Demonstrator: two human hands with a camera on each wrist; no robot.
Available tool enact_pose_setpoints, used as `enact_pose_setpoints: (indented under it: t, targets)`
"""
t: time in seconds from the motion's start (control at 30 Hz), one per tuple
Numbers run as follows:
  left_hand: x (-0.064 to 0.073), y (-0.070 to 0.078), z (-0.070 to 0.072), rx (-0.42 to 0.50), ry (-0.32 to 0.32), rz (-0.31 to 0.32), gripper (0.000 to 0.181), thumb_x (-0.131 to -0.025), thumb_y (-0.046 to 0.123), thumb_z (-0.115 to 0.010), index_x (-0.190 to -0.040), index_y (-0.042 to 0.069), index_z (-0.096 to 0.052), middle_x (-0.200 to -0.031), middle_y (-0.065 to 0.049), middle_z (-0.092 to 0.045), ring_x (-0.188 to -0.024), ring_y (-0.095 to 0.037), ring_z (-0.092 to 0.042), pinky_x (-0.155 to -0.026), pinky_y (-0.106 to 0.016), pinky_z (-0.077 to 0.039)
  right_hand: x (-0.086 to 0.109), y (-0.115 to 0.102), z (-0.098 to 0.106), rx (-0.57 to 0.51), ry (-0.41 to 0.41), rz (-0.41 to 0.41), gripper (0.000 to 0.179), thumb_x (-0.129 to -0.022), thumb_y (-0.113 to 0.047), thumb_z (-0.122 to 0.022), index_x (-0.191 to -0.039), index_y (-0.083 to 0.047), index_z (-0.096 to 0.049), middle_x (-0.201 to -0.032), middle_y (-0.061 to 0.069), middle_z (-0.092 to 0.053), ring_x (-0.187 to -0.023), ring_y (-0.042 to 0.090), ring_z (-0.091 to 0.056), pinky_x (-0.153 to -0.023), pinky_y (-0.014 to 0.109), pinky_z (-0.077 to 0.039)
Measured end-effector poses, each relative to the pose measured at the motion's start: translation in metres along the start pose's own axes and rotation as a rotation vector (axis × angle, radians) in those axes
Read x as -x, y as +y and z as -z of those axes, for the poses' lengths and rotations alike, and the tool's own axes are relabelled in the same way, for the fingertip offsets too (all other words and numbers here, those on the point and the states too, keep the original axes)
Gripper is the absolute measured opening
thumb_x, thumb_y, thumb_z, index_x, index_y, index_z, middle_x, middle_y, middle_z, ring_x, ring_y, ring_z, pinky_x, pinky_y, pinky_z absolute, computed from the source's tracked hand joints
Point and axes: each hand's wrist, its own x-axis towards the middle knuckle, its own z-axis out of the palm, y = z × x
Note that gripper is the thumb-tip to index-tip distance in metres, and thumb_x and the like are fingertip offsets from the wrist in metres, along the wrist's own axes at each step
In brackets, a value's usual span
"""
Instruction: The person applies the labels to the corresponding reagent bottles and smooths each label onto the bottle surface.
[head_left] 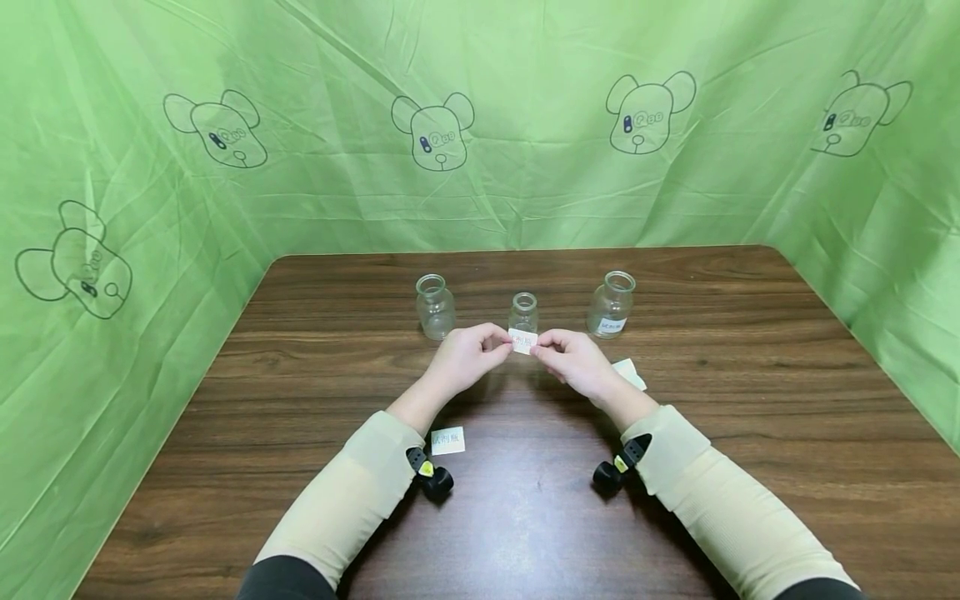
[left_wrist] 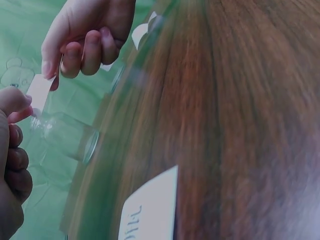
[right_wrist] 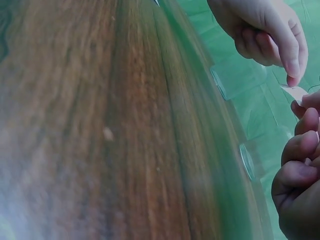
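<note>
Between both hands a small white label (head_left: 522, 341) with printed characters is stretched, in front of the small clear glass bottle (head_left: 523, 315). My left hand (head_left: 467, 357) pinches the label's left end between thumb and finger. At the other end, the right hand (head_left: 576, 360) pinches it the same way. In the left wrist view the label (left_wrist: 40, 91) stands close to the bottle (left_wrist: 67, 137); whether they touch, I cannot tell. The right wrist view shows the label (right_wrist: 296, 93) slightly bent, its far part hidden by fingers.
A larger glass bottle (head_left: 436, 308) stands at the left, without a visible label. Another bottle (head_left: 611, 307), at the right, bears a white label. One printed label (head_left: 448, 440) lies near the left wrist; white paper (head_left: 629, 374) lies partly behind the right forearm. The wooden table (head_left: 750, 350) meets a green curtain.
</note>
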Motion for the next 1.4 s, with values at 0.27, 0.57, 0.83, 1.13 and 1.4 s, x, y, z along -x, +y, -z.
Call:
enact_pose_setpoints:
  t: [0.27,0.57,0.83,1.13,1.4]
  targets:
    - [-0.001,-0.008,0.004,0.012,0.032,0.056,0.009,-0.084,0.022,-0.066,-0.09,0.016,-0.069,-0.058,0.007,-0.046,-0.049,-0.007,-0.04,-0.047,-0.025,-0.034,-0.002,-0.003,0.002,0.005,-0.015,-0.016,0.019,-0.091,-0.01,-0.059,-0.096,0.007,-0.06,-0.058,0.0,-0.045,-0.047,0.01,-0.039,-0.042,0.023,-0.031]
    - [-0.005,-0.007,0.003,0.032,-0.007,0.067,0.01,-0.085,0.024,-0.065,-0.088,0.015,-0.068,-0.06,0.007,-0.047,-0.052,-0.008,-0.041,-0.049,-0.024,-0.034,-0.005,-0.002,0.002,0.05,-0.036,-0.01,0.018,-0.092,-0.01,-0.059,-0.097,0.007,-0.06,-0.06,0.0,-0.045,-0.047,0.009,-0.038,-0.043,0.023,-0.032]
    - [-0.012,-0.01,0.001,-0.001,-0.026,0.064,0.008,-0.086,0.022,-0.064,-0.086,0.014,-0.066,-0.06,0.006,-0.047,-0.052,-0.008,-0.041,-0.049,-0.024,-0.034,-0.011,0.003,0.004,0.166,0.016,0.044,0.016,-0.088,-0.02,-0.065,-0.093,-0.005,-0.065,-0.062,-0.001,-0.048,-0.048,0.011,-0.042,-0.044,0.024,-0.035]
    - [-0.019,-0.015,0.001,-0.048,-0.107,0.087,0.01,-0.086,0.026,-0.063,-0.085,0.016,-0.065,-0.062,0.006,-0.051,-0.055,-0.01,-0.045,-0.052,-0.026,-0.037,-0.017,0.002,0.004,0.366,0.065,0.094,0.01,-0.088,-0.023,-0.065,-0.087,-0.012,-0.065,-0.067,-0.004,-0.053,-0.06,0.014,-0.046,-0.056,0.029,-0.037]
    - [-0.029,-0.015,0.0,-0.077,-0.141,0.097,0.009,-0.086,0.025,-0.062,-0.087,0.017,-0.065,-0.066,0.008,-0.057,-0.059,-0.01,-0.05,-0.056,-0.026,-0.041,-0.025,0.009,0.007,0.4,0.082,0.098,0.011,-0.089,-0.023,-0.064,-0.086,-0.013,-0.067,-0.067,-0.003,-0.053,-0.061,0.014,-0.047,-0.057,0.03,-0.038]
